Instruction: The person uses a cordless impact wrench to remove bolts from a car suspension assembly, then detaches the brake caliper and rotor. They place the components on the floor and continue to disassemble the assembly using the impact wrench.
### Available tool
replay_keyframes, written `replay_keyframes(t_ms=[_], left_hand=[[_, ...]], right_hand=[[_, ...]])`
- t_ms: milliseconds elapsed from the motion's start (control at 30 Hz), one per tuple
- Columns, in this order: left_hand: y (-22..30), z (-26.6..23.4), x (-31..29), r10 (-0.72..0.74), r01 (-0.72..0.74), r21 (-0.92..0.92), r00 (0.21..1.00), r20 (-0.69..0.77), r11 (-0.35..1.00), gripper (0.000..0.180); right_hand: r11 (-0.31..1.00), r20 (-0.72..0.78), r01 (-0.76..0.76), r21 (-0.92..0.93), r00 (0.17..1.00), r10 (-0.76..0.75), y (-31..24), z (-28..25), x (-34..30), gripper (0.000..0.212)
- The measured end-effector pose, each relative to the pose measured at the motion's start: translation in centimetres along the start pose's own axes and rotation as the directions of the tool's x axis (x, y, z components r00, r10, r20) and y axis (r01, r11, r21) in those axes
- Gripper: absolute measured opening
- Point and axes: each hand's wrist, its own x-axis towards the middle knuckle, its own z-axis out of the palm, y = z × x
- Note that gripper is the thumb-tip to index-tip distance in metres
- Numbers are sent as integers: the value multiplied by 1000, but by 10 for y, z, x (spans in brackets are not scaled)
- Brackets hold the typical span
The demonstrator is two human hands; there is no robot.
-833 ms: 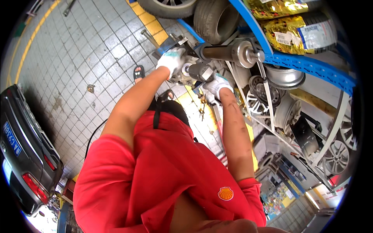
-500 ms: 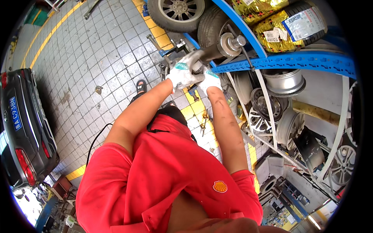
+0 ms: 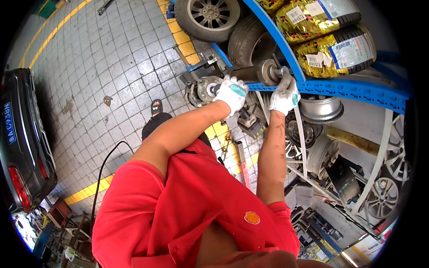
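Observation:
My left hand (image 3: 230, 94), in a white work glove, is closed at the near end of a dark metal cylinder (image 3: 245, 74). Its fingers sit against a round metal hub-like part (image 3: 206, 90), and what they grip is hidden under the glove. At the cylinder's other end is a thick silver collar (image 3: 267, 72) with a stub sticking out. My right hand (image 3: 285, 95), gloved too, has its fingers closed around that stub. The cylinder lies level between both hands. A blue metal clamp-like frame (image 3: 195, 67) stands just beyond the hub part.
A blue rack beam (image 3: 339, 88) runs close by my right hand. Above it lie gold-wrapped tires (image 3: 321, 58); bare rims (image 3: 319, 109) hang below. A mounted wheel (image 3: 210, 13) stands at the far side. On the left a dark car (image 3: 31, 143) is parked on the tiled floor (image 3: 116, 67).
My right hand has moved from beside the left one to the stub at the cylinder's far end. The left hand has shifted right, and the hub-like part now shows. The view has shifted slightly.

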Motion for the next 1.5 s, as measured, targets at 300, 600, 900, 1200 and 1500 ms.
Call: replay_keyframes(t_ms=[300,600,900,1200,1500], left_hand=[[-23,4,-4,138,-136,-150,990,8,979,18],[-35,-6,-2,162,-167,-183,986,-41,969,16],[-43,18,-8,238,-236,-219,971,-14,947,19],[-37,29,-12,215,-215,-254,976,-29,943,20],[-51,8,-19,164,-159,-232,986,4,960,18]], right_hand=[[866,205,-146,477,977,52,93,43,67,31],[560,517,-759,332,643,566,106,67,134,55],[996,929,93,-4,368,-30,-137,93,109,34],[624,591,781,39,485,-644,-113,1,-21,41],[994,65,26,110,997,-33,50,-12,-77,44]])
